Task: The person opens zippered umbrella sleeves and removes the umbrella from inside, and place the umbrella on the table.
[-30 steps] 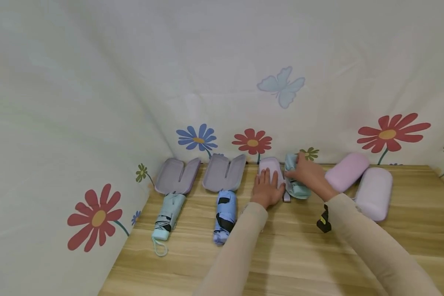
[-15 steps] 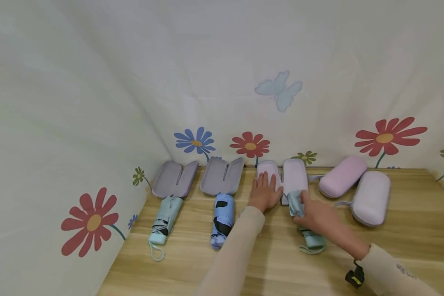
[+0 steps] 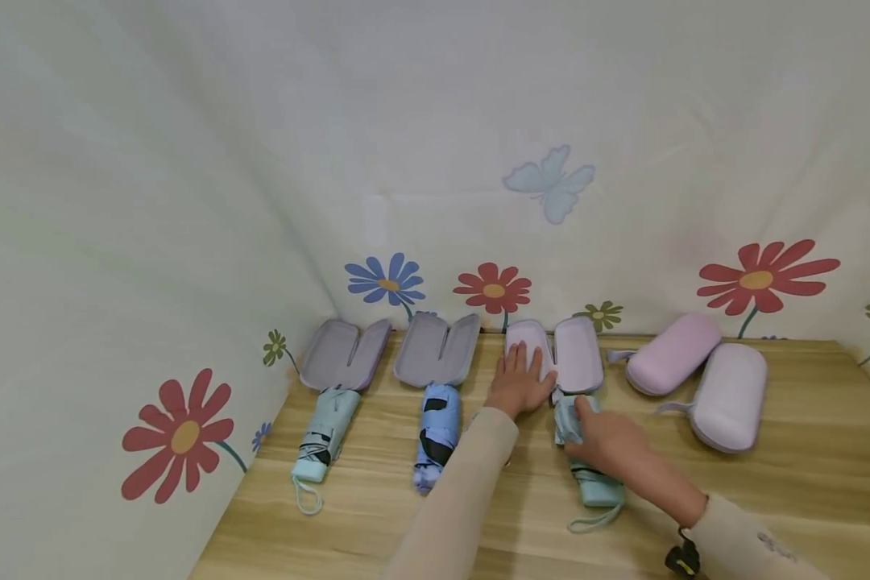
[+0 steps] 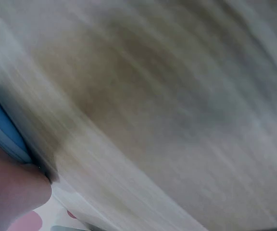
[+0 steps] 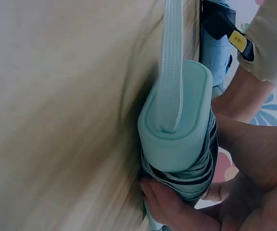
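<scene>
My left hand (image 3: 518, 385) lies with fingers straight on the left half of an opened lilac zip case (image 3: 578, 354), against the back wall. Below that case, my right hand (image 3: 612, 445) grips a folded mint-green umbrella (image 3: 598, 487) lying along the table. Its flat handle end (image 5: 177, 144) and pale wrist strap (image 5: 172, 57) face the right wrist camera, with fingers (image 5: 169, 204) curled round the fabric. In the left wrist view, only a blurred part of the hand (image 4: 13, 195) shows, beside a blue object I cannot identify.
Left of my hands, a grey-green umbrella (image 3: 326, 435) and a blue umbrella (image 3: 438, 419) lie below two opened cases, the left case (image 3: 329, 354) and the middle case (image 3: 428, 354). A pink closed case (image 3: 674, 354) and a pale lilac closed case (image 3: 731, 395) lie at right.
My right hand has drawn the mint umbrella out of the right half of the opened case and down onto the table below it. The left hand has stayed on the case.
</scene>
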Available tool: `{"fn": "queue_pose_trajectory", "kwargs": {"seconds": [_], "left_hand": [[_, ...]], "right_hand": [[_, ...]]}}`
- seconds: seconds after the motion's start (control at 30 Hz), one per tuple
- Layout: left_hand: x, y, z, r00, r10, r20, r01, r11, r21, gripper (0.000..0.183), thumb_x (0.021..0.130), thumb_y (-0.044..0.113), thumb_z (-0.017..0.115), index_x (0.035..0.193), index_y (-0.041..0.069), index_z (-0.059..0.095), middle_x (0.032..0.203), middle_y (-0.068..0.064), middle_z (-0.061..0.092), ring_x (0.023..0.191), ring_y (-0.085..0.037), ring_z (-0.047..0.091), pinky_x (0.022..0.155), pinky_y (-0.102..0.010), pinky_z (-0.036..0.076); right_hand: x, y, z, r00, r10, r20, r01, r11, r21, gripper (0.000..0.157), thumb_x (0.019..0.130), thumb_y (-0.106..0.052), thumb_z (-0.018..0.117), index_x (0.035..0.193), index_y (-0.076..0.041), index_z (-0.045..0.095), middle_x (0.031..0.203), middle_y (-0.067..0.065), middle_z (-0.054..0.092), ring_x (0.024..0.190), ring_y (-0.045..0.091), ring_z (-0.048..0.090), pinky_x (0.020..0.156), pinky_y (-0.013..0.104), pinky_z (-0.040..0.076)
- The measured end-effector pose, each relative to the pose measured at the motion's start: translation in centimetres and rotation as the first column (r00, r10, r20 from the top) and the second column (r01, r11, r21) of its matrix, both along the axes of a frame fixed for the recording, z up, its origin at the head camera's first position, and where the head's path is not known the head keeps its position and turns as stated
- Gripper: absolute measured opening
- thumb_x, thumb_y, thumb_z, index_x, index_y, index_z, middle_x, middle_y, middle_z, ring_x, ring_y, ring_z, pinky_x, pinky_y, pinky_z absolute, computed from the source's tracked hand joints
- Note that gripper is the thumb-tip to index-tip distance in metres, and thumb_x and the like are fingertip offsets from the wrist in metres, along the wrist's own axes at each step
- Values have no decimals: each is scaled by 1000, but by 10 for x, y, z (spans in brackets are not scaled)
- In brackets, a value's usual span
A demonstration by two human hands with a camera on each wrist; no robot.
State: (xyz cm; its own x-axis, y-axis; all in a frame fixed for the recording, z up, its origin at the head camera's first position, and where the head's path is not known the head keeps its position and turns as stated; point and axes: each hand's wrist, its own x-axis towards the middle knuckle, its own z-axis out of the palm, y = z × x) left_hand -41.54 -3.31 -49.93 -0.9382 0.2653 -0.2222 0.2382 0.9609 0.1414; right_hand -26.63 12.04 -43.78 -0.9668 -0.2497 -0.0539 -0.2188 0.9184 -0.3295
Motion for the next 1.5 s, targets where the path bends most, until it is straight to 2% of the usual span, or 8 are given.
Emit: {"fn": "queue_pose_trajectory", "kwargs": {"seconds": [0.27, 0.43, 0.67, 0.8, 0.97, 1.17, 1.37, 1.5], "left_hand": [[-6, -3, -8, 999, -10, 42, 9, 1000, 27, 73, 103, 68, 15, 164, 32, 3, 171, 0, -10, 156, -19, -12, 125, -42, -3], [-9, -3, -3, 999, -8, 42, 8, 1000, 10, 73, 102, 70, 15, 164, 33, 1, 171, 0, -12, 156, -18, -14, 125, -43, -3], [-11, -9, 5, 988, 55, 141, -56, 998, 1, 75, 101, 71, 21, 164, 36, 0, 171, 3, -11, 156, -16, -14, 123, -52, -5], [-13, -12, 13, 985, 73, 155, -70, 997, -27, 76, 101, 70, 27, 164, 35, 3, 171, 3, -7, 156, -16, -11, 123, -53, -5], [-20, -11, 18, 985, 83, 151, -80, 996, -26, 78, 100, 69, 35, 165, 34, 7, 172, 2, -2, 157, -17, -8, 123, -53, -4], [-29, -12, 14, 980, 94, 178, -87, 995, -46, 78, 101, 66, 35, 164, 33, 2, 171, 2, -8, 156, -18, -13, 124, -48, -5], [-26, -16, 15, 989, 25, 149, -21, 999, -28, 76, 103, 64, 31, 165, 30, 1, 171, -1, -9, 156, -19, -15, 125, -41, -1], [-19, -21, 21, 995, -22, 96, 28, 997, -70, 72, 105, 61, 29, 165, 28, 6, 172, -5, -4, 157, -23, -10, 126, -40, 3]], "right_hand": [[-8, -13, 1, 1000, 6, -22, -5, 999, 46, 79, 89, -34, 78, 142, 11, 41, 86, 24, 68, 64, 35, 65, 51, 47, 51], [-9, -13, 1, 999, 4, -35, -2, 999, 35, 75, 88, -33, 77, 140, 10, 42, 77, 20, 65, 59, 32, 63, 48, 46, 49], [-2, -21, 0, 999, 36, -30, -34, 997, 65, 71, 90, -32, 75, 140, 8, 44, 81, 20, 67, 63, 30, 64, 51, 45, 50], [4, -31, -1, 999, 47, -28, -45, 997, 57, 68, 89, -31, 76, 138, 6, 46, 79, 20, 67, 61, 29, 64, 49, 44, 49], [-4, -40, 1, 998, 41, -57, -39, 998, 44, 74, 87, -29, 78, 142, 8, 45, 82, 22, 67, 65, 30, 65, 52, 46, 51], [-11, -46, 3, 999, 51, -21, -50, 998, 40, 75, 89, -32, 77, 142, 10, 42, 84, 23, 68, 68, 32, 66, 56, 47, 53], [-12, -46, 5, 1000, 27, -17, -26, 999, 40, 76, 88, -31, 77, 142, 9, 42, 85, 23, 68, 68, 33, 66, 55, 48, 53], [-14, -52, 6, 999, 32, 1, -32, 999, 41, 82, 89, -32, 77, 147, 12, 39, 93, 26, 69, 75, 36, 68, 61, 50, 55]]}}
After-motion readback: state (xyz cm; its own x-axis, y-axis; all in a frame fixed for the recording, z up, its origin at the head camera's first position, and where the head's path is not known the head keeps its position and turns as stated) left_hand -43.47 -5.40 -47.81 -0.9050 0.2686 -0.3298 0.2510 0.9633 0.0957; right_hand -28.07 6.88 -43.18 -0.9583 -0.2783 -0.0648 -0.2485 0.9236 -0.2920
